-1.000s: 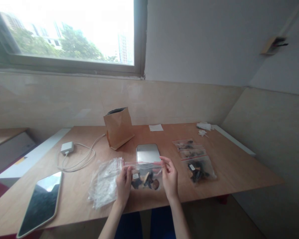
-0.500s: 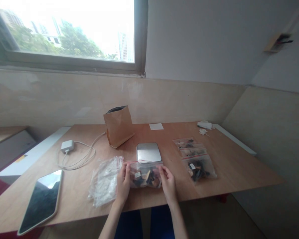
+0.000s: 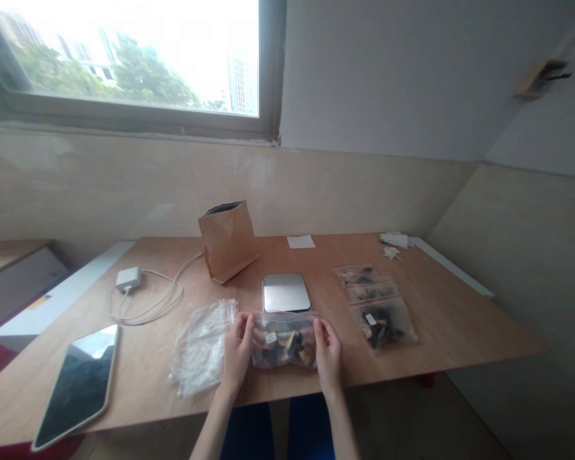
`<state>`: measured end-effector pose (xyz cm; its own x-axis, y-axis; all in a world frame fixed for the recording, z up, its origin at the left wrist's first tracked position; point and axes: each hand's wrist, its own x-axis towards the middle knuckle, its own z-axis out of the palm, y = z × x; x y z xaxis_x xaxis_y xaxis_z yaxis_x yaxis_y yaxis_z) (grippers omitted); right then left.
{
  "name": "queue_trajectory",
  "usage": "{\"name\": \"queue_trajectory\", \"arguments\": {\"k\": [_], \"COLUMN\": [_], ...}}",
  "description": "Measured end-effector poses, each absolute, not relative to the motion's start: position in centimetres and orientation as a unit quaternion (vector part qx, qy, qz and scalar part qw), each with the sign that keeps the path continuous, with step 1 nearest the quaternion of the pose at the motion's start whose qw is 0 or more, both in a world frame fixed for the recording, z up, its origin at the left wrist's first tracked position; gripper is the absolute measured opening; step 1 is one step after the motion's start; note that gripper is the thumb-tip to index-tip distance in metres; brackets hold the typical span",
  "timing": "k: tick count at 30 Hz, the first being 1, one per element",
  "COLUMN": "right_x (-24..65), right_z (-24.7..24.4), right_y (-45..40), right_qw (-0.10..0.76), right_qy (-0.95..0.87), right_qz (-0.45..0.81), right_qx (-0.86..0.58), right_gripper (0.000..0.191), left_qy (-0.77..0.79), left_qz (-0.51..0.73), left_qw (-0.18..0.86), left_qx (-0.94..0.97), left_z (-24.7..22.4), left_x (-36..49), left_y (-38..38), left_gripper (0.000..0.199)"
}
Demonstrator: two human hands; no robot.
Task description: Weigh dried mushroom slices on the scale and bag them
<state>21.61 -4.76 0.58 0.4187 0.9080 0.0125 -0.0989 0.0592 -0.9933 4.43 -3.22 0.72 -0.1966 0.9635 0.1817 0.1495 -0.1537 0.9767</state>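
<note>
The left hand (image 3: 238, 354) and right hand (image 3: 328, 356) grip opposite ends of a clear zip-top plastic bag of dark dried pieces (image 3: 283, 342), held low over a light wooden table (image 3: 460, 345) just in front of a flat square silver scale (image 3: 286, 292); a pile of empty clear plastic bags (image 3: 202, 348) lies beside the left hand, three filled zip-top bags (image 3: 374, 306) lie to the right

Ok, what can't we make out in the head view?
Zip bag between left hand and right hand: ends hidden by the fingers, contents too small to identify.
Its white label: too small to read.
Kraft paper bag: contents hidden by its walls.
</note>
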Motion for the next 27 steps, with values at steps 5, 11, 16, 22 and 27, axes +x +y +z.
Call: {"name": "queue_trajectory", "arguments": {"k": [5,11,16,22,27], "right_x": [21.8,22.0,22.2,22.3,22.3], "right_z": [0.3,0.0,-0.4,-1.0,-1.0], "right_y": [-4.8,-4.8,-4.7,-4.6,-4.7], "right_qw": [0.653,0.672,0.677,0.682,0.686], "right_qy": [-0.367,-0.359,-0.346,-0.331,-0.337], "right_qz": [0.361,0.356,0.360,0.371,0.366], "right_qx": [-0.555,-0.542,-0.541,-0.537,-0.531], "right_gripper": [0.042,0.037,0.035,0.037,0.038], "left_qy": [0.540,0.545,0.535,0.531,0.540], "left_qz": [0.544,0.537,0.534,0.532,0.535], "left_qw": [0.361,0.334,0.323,0.322,0.322], "left_qx": [0.531,0.551,0.570,0.576,0.564], "left_z": [0.7,1.1,1.5,1.3,0.8], "left_x": [4.4,4.5,4.6,4.6,4.6], "left_y": [-3.1,-3.3,-3.4,-3.3,-3.2], "left_gripper": [0.031,0.031,0.030,0.029,0.029]}}
